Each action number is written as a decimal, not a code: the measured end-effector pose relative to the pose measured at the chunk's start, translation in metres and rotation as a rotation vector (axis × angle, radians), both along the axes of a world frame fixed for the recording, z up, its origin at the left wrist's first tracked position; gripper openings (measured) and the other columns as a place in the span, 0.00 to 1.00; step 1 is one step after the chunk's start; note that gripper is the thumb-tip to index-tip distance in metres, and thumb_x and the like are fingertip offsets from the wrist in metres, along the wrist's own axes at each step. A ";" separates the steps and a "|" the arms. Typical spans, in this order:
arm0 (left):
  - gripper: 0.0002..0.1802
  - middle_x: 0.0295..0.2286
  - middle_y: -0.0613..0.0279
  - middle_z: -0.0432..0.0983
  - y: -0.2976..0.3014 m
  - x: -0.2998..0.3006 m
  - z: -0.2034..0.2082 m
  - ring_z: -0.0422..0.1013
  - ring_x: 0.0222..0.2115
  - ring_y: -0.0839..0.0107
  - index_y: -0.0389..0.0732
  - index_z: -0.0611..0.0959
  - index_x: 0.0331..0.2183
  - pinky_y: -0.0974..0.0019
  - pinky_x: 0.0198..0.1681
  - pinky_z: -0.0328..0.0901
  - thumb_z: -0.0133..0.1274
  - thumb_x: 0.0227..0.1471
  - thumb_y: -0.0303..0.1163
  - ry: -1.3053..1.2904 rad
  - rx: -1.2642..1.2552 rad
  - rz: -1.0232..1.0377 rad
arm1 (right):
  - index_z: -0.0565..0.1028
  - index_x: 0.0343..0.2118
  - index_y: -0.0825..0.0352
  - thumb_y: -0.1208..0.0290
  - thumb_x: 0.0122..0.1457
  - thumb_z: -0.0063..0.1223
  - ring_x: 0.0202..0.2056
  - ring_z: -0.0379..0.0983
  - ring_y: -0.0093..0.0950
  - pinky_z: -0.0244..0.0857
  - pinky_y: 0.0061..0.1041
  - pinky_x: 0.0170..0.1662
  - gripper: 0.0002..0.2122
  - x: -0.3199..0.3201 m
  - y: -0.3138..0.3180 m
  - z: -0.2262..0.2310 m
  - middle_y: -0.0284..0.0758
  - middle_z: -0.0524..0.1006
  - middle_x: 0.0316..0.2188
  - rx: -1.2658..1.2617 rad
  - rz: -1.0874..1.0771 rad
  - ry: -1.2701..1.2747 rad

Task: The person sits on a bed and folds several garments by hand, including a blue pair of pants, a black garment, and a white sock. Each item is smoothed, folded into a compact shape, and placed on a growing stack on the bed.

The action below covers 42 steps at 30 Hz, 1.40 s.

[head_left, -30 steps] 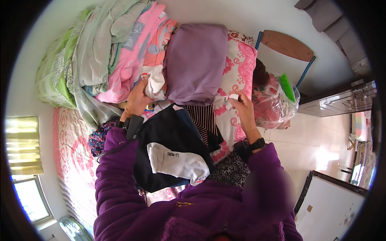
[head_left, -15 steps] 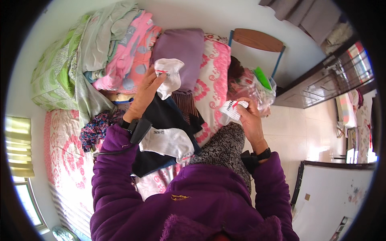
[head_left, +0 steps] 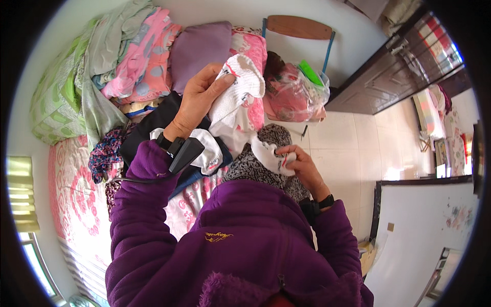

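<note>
My left hand (head_left: 207,92) pinches a white ribbed sock (head_left: 240,92) by its cuff, thumb on the front near a red mark. The sock hangs with its foot downward over my lap. Lower and to the right, my right hand (head_left: 306,169) grips a second white sock (head_left: 267,156) near its marked end. The hanging ends of the two socks come close together; whether they touch I cannot tell. Another white sock (head_left: 208,152) lies on dark folded clothing (head_left: 140,134), partly covered by my left wrist and its black strapped device.
A pink-and-white patterned bed (head_left: 76,189) spreads on the left, with a crumpled floral cloth (head_left: 105,158). Behind it are piled bedding (head_left: 135,66) and a purple pillow (head_left: 199,56). A chair (head_left: 299,28) with a plastic bag (head_left: 302,94) stands at the far right.
The left sock has moved right and toward me, and now hangs longer. My right hand has come lower and a little left with its sock. The whole view has shifted slightly.
</note>
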<state>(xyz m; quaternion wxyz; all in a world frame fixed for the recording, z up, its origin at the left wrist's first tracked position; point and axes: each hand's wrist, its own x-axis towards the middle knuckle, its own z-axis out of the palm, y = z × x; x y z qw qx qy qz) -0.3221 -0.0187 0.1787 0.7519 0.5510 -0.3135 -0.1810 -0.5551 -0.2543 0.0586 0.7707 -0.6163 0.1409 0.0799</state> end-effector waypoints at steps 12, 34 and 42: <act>0.08 0.30 0.77 0.72 -0.050 -0.032 -0.051 0.64 0.32 0.88 0.39 0.80 0.40 0.81 0.39 0.60 0.52 0.62 0.32 0.055 0.136 -0.179 | 0.72 0.52 0.70 0.61 0.53 0.63 0.41 0.73 0.27 0.68 0.26 0.43 0.25 -0.081 -0.010 -0.058 0.36 0.76 0.41 -0.348 -0.152 0.098; 0.14 0.28 0.72 0.72 -0.029 0.004 -0.169 0.63 0.30 0.82 0.36 0.81 0.37 0.75 0.36 0.61 0.51 0.60 0.38 0.147 0.665 0.071 | 0.76 0.46 0.66 0.69 0.60 0.51 0.31 0.74 0.25 0.68 0.26 0.38 0.12 -0.006 -0.018 -0.101 0.37 0.79 0.31 -0.649 -0.486 0.142; 0.48 0.52 0.45 0.71 -0.035 -0.050 -0.212 0.68 0.54 0.57 0.38 0.68 0.58 0.62 0.57 0.60 0.70 0.38 0.45 -0.204 0.707 -0.030 | 0.76 0.46 0.66 0.68 0.61 0.50 0.33 0.75 0.30 0.67 0.30 0.40 0.12 -0.004 -0.012 -0.114 0.41 0.79 0.30 -0.541 -0.511 0.178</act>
